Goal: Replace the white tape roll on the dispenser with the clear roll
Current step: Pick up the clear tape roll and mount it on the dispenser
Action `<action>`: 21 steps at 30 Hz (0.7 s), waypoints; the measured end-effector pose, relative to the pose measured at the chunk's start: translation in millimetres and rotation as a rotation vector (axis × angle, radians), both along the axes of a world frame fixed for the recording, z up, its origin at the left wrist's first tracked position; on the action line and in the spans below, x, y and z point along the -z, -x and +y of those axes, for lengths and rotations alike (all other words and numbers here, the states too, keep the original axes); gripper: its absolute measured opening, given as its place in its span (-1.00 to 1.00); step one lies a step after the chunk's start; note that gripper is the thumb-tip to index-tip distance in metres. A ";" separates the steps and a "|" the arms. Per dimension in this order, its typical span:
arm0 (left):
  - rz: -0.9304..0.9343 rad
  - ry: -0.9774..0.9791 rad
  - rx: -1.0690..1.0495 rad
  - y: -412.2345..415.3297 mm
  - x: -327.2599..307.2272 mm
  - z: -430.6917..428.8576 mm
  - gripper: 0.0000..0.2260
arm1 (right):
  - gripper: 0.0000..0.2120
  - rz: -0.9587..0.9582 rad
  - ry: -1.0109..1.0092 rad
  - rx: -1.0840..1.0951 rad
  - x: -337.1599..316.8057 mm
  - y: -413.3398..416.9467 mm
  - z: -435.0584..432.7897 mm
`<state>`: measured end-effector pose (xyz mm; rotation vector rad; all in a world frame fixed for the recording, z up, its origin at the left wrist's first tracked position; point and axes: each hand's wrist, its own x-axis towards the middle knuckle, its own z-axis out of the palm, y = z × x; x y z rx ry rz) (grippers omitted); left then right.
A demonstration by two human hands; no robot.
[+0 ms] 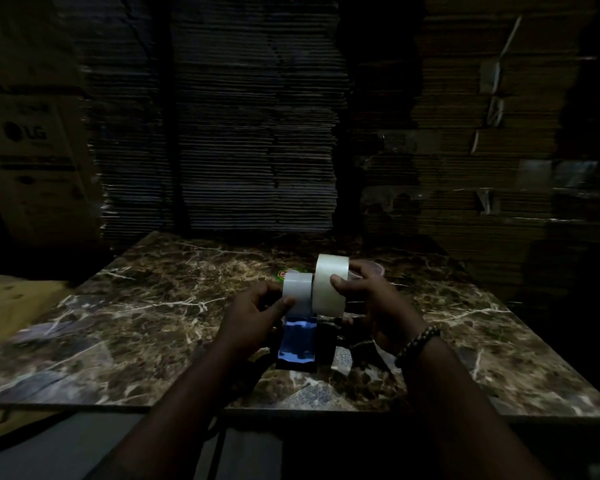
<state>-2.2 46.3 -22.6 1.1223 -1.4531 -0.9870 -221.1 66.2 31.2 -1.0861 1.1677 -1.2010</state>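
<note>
Darkness covers most of what I see, so only the middle of the marble-patterned surface (146,306) reads clearly. My left hand (253,313) is curled around the smaller, whiter tape roll (297,292), thumb pressed on its outer face. That roll stands on edge over the dispenser (297,344), whose blue-lit front points toward 6 o'clock; I cannot tell whether the roll is seated on the hub or lifted off it. My right hand (364,292) is closed on the larger, paler roll (330,284), thumb on the outer band and fingers behind it. This roll is held upright at 3 o'clock of the white one, the two touching or nearly so side by side. A beaded bracelet (417,344) sits on my right wrist. At 12 o'clock beyond the surface rise stacks of flattened cardboard (222,133), and at 9 o'clock a printed carton (32,161) leans in shadow.
</note>
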 end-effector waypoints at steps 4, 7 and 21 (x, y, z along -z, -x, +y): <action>0.012 0.012 0.016 0.1 0.3 1.3 -0.91 | -0.47 0.025 0.003 -0.047 -3.0 0.1 0.4; 0.031 -0.006 0.022 0.8 -0.3 2.2 -0.90 | -0.40 0.036 0.037 -0.073 -2.0 1.0 2.7; 0.158 -0.020 0.020 -1.0 1.0 -2.6 -0.80 | -0.07 0.289 0.345 -0.065 29.2 2.2 1.7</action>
